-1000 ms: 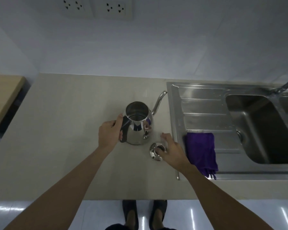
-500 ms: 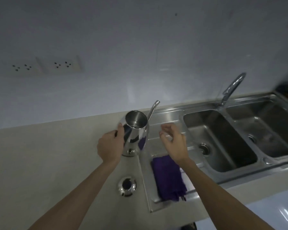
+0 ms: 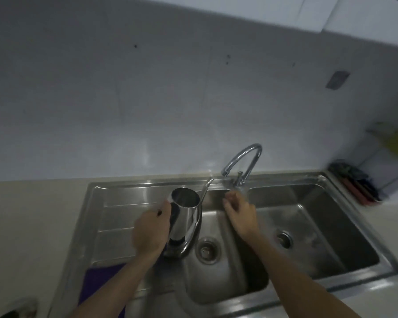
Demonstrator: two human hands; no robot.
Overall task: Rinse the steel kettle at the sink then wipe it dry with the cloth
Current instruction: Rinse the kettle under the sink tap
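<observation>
The left hand [image 3: 150,232] holds the kettle [image 3: 183,222] over the sink [image 3: 129,191]. The right hand [image 3: 240,213], fingers loosely curled and empty, is near the tap [image 3: 244,161]. The left arm half hides the cloth [image 3: 97,285].

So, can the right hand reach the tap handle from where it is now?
Probably yes. The right hand is empty, fingers loosely curled, just below the tap handle, and nothing lies between them. The kettle is held off to the side by the left hand.

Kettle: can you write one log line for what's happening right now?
phase: pre-rinse | left hand: holds kettle, lid off, over left basin | right hand: empty, near tap | water: none seen
</observation>
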